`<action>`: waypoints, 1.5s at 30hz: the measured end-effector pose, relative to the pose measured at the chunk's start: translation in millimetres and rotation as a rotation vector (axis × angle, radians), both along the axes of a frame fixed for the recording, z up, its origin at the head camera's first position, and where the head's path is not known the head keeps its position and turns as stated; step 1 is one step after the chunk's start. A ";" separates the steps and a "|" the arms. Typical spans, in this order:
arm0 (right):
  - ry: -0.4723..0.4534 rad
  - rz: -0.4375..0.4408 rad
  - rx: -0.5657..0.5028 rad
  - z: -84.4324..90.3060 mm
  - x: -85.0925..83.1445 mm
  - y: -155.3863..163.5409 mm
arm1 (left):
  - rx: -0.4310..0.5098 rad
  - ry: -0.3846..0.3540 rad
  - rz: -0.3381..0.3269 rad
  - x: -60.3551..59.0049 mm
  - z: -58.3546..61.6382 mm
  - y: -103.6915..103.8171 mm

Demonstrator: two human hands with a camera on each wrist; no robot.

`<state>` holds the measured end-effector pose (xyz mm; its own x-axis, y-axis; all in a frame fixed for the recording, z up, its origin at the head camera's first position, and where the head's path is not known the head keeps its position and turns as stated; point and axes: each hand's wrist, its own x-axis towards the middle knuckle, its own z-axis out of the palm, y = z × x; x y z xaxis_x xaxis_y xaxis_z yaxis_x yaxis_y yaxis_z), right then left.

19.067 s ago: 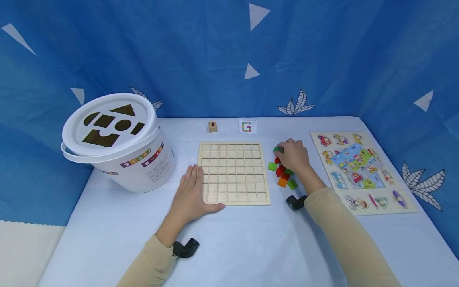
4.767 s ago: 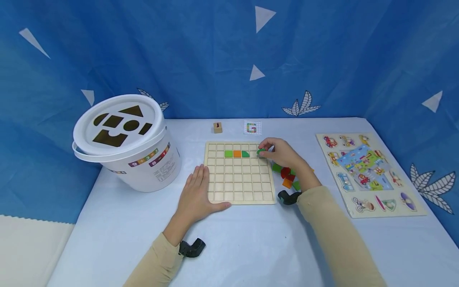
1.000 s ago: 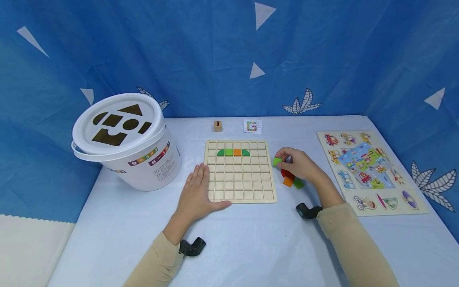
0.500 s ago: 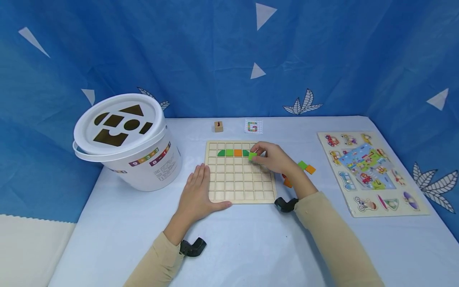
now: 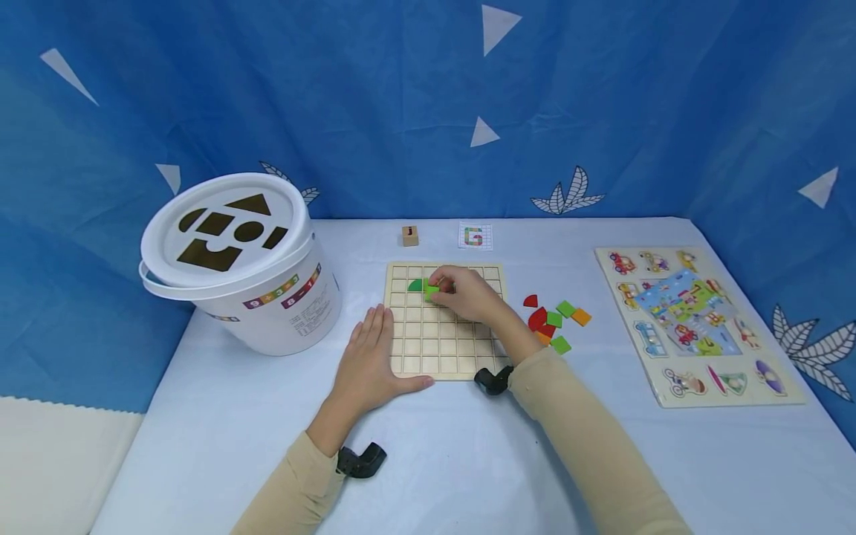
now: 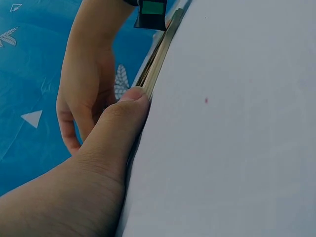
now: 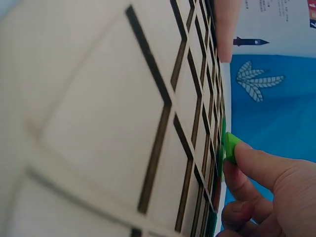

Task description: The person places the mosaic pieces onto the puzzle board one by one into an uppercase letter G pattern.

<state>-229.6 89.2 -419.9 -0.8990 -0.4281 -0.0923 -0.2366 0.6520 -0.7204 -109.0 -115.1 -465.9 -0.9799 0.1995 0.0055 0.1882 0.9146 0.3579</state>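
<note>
In the head view a wooden grid board (image 5: 438,347) lies before me. My left hand (image 5: 364,362) rests along its left side, fingers straight, with the thumb (image 6: 129,106) at the near edge. My right hand (image 5: 470,294) pinches a light green square tile (image 5: 431,294) between thumb and fingertips, over the board's upper rows. The right wrist view shows that tile (image 7: 230,146) tilted near the grid surface. A dark green quarter-round tile (image 5: 415,285) sits in the second row; the right hand hides the other tiles in that row.
Right of the board lie loose red tiles (image 5: 537,319), green tiles (image 5: 560,345) and orange tiles (image 5: 581,317). Behind stand a letter cube (image 5: 410,236) and a G pattern card (image 5: 475,236). A lidded white bucket (image 5: 274,312) is at left, a picture puzzle (image 5: 642,379) at right.
From the loose tiles, my right hand has carried the light green tile leftward over the board. Earlier the board was bare; then a row of tiles was laid. My left hand stays put.
</note>
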 end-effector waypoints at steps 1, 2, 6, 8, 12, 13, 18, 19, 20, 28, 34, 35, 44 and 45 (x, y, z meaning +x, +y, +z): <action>0.003 0.005 -0.001 -0.9 0.1 -2.5 | 0.001 0.000 -0.001 0.0 -0.2 -0.1; 0.005 0.009 0.000 -1.6 0.3 -5.0 | 0.002 0.002 -0.002 0.0 -0.2 -0.3; 0.025 0.022 0.016 -4.5 2.2 -13.7 | 0.012 0.007 -0.008 0.0 -0.1 -1.0; 0.041 0.023 0.028 -5.7 3.6 -17.8 | 0.012 0.010 -0.010 -0.4 -0.3 -1.1; 0.086 0.023 0.061 -7.8 6.1 -25.2 | 0.007 0.010 -0.012 -0.9 -0.9 -1.1; 0.095 0.022 0.072 -8.5 6.7 -26.7 | 0.007 0.010 -0.012 -0.8 -0.9 -1.1; 0.130 0.010 0.119 -11.3 8.9 -30.5 | 0.014 0.009 -0.012 -0.2 -0.4 -1.1; 0.134 0.008 0.122 -11.4 9.1 -30.8 | 0.013 0.011 -0.012 -0.2 -0.4 -1.1; 0.137 0.006 0.123 -11.5 9.2 -31.0 | 0.012 0.013 -0.013 -0.2 -0.4 -1.1; 0.146 -0.004 0.131 -11.0 11.4 -30.5 | 0.022 0.029 -0.015 0.6 0.6 -0.7; 0.147 -0.004 0.100 -10.9 14.9 -25.7 | 0.011 0.025 -0.016 0.0 -0.6 0.1; 0.146 -0.001 0.094 -11.1 15.3 -24.9 | 0.011 0.024 -0.017 0.0 -0.8 0.3; 0.116 0.018 0.044 0.2 21.6 -8.9 | 0.000 0.010 -0.008 -1.3 -2.1 0.1; 0.113 0.010 0.039 2.5 22.4 -5.4 | 0.002 0.012 -0.006 -1.2 -2.1 -0.1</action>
